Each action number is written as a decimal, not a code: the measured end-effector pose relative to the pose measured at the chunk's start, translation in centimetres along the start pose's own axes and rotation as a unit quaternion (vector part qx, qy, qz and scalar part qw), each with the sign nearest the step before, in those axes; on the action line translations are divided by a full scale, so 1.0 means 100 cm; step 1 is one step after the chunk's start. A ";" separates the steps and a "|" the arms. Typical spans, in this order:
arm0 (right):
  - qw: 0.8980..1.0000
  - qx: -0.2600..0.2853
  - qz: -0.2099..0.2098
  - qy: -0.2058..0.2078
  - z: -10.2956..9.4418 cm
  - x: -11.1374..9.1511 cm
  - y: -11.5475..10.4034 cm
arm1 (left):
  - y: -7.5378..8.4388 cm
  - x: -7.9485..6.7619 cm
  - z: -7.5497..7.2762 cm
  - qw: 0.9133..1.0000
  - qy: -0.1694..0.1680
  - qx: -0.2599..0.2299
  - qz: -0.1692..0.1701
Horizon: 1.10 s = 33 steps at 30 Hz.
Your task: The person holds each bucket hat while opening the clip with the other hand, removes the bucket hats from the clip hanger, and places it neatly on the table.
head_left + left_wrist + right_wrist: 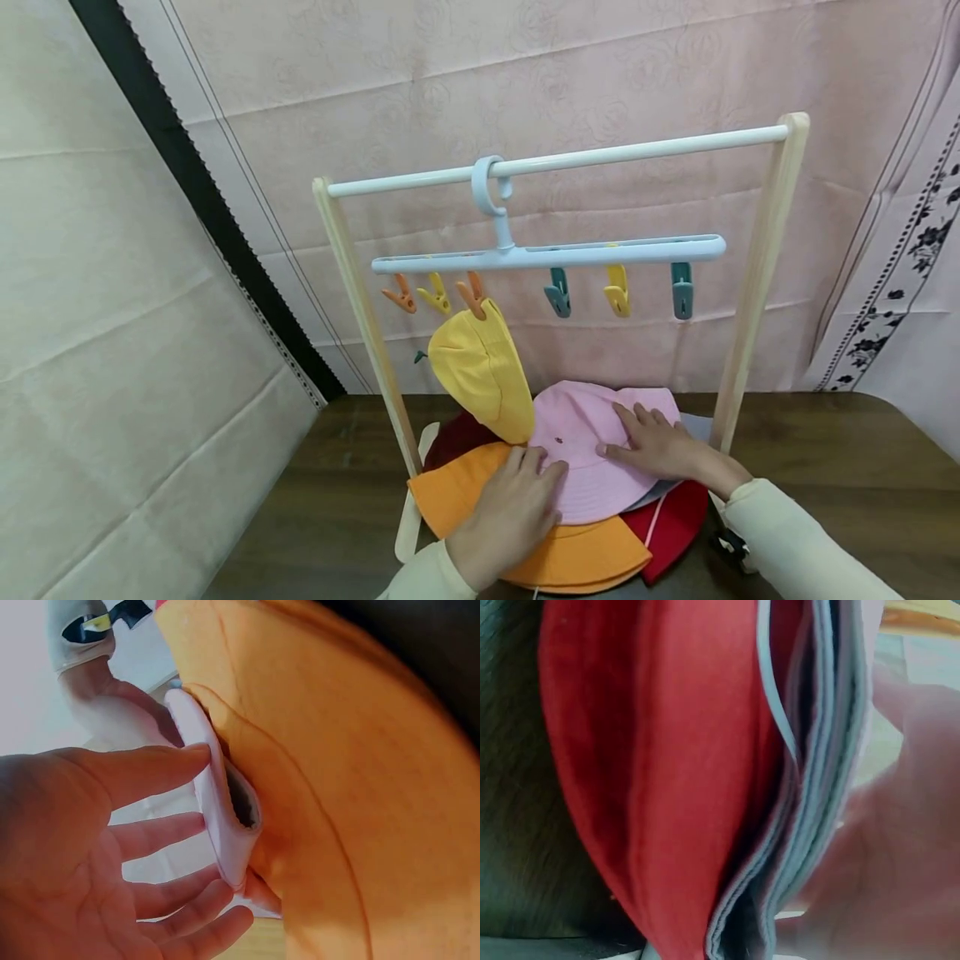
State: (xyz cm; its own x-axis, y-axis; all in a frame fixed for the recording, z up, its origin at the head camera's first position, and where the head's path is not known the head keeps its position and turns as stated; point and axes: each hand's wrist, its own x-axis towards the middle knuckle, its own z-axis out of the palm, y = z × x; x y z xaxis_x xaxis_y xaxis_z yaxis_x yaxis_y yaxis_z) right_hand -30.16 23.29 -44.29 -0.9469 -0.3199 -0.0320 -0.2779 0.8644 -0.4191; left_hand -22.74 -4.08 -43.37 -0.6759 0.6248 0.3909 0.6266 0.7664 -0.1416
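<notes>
A pink bucket hat (581, 446) lies on top of a pile of hats beneath the rack. My left hand (513, 508) rests at its left edge. In the left wrist view, the thumb and loosely spread fingers touch the folded pink brim (217, 802), beside the orange hat (300, 750). With fingers spread, my right hand (660, 446) lies on the pink hat's right side. Under it are a grey hat (821, 750) and a red hat (690, 780) with a white cord. A yellow hat (480, 371) hangs from an orange clip (472, 296) and reaches down to the pile.
A light-blue hanger (555, 254) hooks over the rack's top bar (637, 152). Teal clips (682, 292) and yellow clips (617, 292) hang along it. Wooden posts (761, 283) stand at both sides on the brown table (840, 467). A dark red hat (457, 442) lies behind the orange one.
</notes>
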 end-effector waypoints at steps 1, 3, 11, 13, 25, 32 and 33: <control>1.000 0.006 -0.005 -0.006 0.000 0.001 0.003 | 0.000 0.000 0.002 1.000 0.004 0.010 0.004; 1.000 0.017 -0.015 -0.021 -0.001 0.001 0.007 | 0.000 0.000 0.004 1.000 0.003 0.023 0.011; 0.996 0.048 -0.039 -0.056 -0.010 -0.006 0.009 | -0.001 0.000 0.005 0.999 -0.030 -0.002 0.025; 0.996 0.052 -0.038 -0.061 -0.014 -0.007 0.006 | -0.003 0.001 0.005 0.999 -0.030 -0.008 0.030; 0.998 -0.012 -0.013 -0.066 -0.020 -0.008 -0.002 | -0.009 0.008 0.003 0.997 -0.059 -0.004 0.046; 0.999 -0.036 -0.019 -0.035 -0.012 -0.009 0.000 | -0.026 0.006 -0.007 0.979 -0.147 -0.138 0.030; 0.999 -0.035 -0.020 -0.032 -0.011 -0.009 0.001 | -0.029 0.006 -0.009 0.975 -0.145 -0.166 0.025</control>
State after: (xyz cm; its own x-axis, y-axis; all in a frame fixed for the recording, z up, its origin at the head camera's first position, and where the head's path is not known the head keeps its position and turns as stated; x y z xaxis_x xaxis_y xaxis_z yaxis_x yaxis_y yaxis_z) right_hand -29.56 24.10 -43.28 -0.9237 -0.3758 -0.0749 -0.3269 0.8748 -0.3576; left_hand -24.63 -6.08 -41.87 -0.6924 0.7129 0.1107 0.7201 0.6733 0.1678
